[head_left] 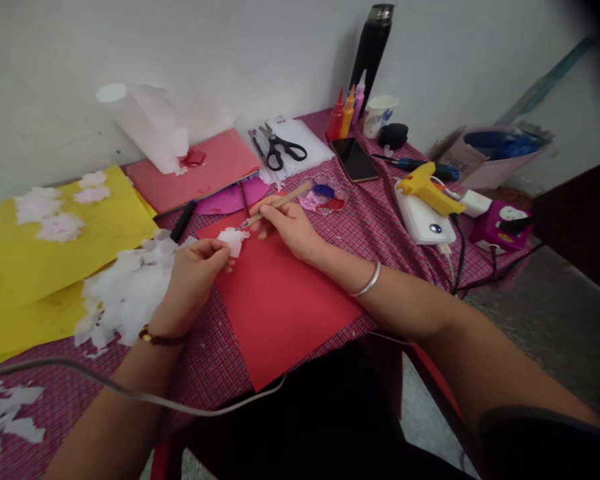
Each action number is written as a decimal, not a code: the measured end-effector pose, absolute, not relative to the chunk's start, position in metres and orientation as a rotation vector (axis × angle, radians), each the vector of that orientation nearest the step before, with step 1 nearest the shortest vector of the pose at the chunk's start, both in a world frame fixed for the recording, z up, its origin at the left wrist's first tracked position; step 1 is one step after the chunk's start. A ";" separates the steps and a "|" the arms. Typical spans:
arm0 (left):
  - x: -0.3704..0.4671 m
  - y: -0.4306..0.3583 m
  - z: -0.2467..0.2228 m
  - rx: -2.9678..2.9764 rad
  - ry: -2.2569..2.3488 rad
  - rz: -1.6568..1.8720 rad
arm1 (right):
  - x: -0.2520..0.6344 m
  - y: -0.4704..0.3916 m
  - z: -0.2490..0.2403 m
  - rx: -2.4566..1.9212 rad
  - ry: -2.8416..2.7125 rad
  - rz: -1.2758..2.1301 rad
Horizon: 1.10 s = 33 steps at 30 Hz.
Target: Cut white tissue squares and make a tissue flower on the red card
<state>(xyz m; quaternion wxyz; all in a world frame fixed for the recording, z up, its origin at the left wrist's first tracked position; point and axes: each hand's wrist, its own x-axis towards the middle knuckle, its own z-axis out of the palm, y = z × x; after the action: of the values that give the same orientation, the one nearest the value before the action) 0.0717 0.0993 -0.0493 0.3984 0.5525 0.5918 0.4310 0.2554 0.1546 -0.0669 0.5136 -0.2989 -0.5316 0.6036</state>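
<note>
My left hand [200, 270] pinches a small white paper flower cutout [234, 240] by its lower left edge. A wooden-handled paintbrush [293, 201] is gripped in my right hand [285, 227], its tip meeting the cutout's upper edge. Both hands are over a red sheet of paper [285, 307]. Just beyond my right hand is a clear palette [325, 193] with blue, red and pink paint. Beside my left wrist lies a heap of white paper cutouts [130, 287]. Several pink-tinted paper flowers [60, 227] rest on yellow sheets [75, 267] at the left.
Black-handled scissors [285, 150] lie on white sheets at the back. Paint bottles [349, 110], a paper cup [380, 115], a black flask [373, 57] and a phone [354, 160] stand or lie behind. A yellow glue gun [427, 190] rests on a white power bank [423, 223]. A cable [130, 393] crosses my left forearm.
</note>
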 end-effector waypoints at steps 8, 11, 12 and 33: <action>0.067 0.103 -0.050 0.858 1.228 1.200 | 0.255 0.143 -0.062 -0.616 -1.467 1.459; 0.067 0.102 -0.051 0.853 1.193 1.200 | 0.255 0.143 -0.063 -0.628 -1.491 1.439; 0.067 0.102 -0.051 0.864 1.191 1.194 | 0.255 0.143 -0.063 -0.638 -1.495 1.439; 0.080 0.096 -0.037 1.013 1.133 1.343 | 0.246 0.135 -0.056 -0.649 -1.226 1.602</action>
<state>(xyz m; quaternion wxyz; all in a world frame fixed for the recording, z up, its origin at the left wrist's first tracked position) 0.0798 0.0963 -0.0371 0.5283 0.4240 0.4743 0.5622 0.2459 0.1352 -0.0562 0.4891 -0.2671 -0.5047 0.6593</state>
